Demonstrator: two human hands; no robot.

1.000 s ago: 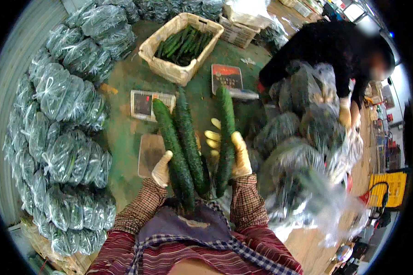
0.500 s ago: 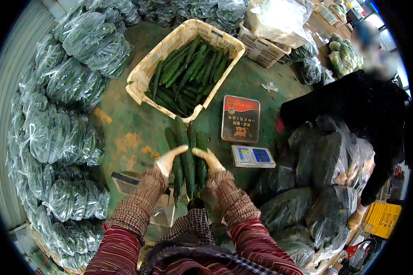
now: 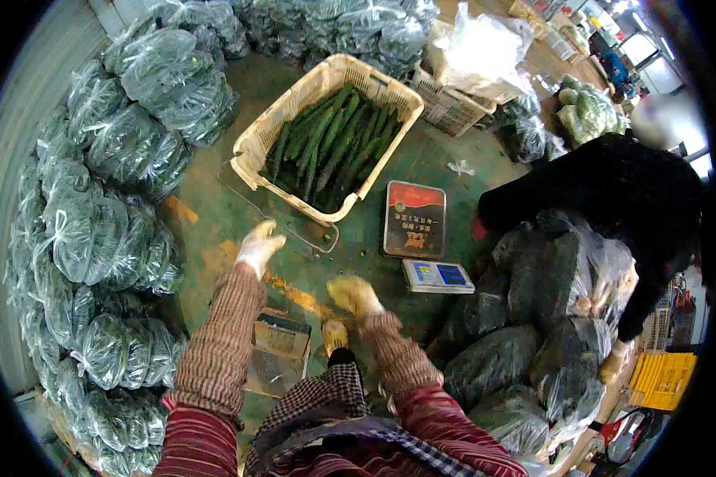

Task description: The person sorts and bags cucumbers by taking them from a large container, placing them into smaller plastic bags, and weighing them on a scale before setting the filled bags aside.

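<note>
My left hand (image 3: 260, 248), in a pale glove, hangs near a thin bent wire (image 3: 298, 237) on the floor below the crate. Its fingers are parted and nothing shows in them; whether it touches the wire I cannot tell. My right hand (image 3: 355, 296), gloved in yellowish white and a little blurred, hovers over the floor, fingers loosely extended with nothing visible in them. Ahead of both stands a cream plastic crate (image 3: 247, 151), tilted in view, holding many dark green cucumbers (image 3: 332, 137).
A platform scale (image 3: 415, 219) with its display unit (image 3: 437, 276) lies to the right. Bagged vegetables (image 3: 87, 230) line the left; dark bags (image 3: 501, 362) fill the right near a co-worker in black (image 3: 597, 179). Another crate (image 3: 453, 107) stands behind; a shallow box (image 3: 281, 342) lies near my feet.
Several cucumbers held between my hands are no longer there. My hands have moved apart, the left one forward and left, the right one slightly back. The wire on the floor is now visible.
</note>
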